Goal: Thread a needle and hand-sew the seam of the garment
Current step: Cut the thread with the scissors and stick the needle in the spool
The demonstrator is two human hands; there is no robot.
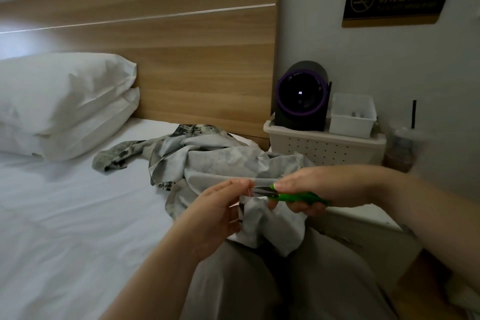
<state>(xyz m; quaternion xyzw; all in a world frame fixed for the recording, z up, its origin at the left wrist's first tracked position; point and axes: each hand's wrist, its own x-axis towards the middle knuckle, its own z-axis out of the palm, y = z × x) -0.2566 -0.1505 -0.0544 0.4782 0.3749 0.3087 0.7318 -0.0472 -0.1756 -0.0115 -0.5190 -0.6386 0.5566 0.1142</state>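
A grey-and-white patterned garment (207, 156) lies crumpled on the bed and drapes over my lap. My left hand (218, 210) pinches a thin white thread (250, 191) that runs down to the fabric. My right hand (309, 189) grips green thread snips (293, 196), whose dark blades point left and reach the thread just beside my left fingertips. No needle is visible.
White pillows (65, 101) are stacked at the left against the wooden headboard (194, 60). At the right, a white perforated basket (324, 148) carries a black-and-purple device (302, 96) and a small white box (353, 117). A lidded cup with a straw (401, 148) stands beside it.
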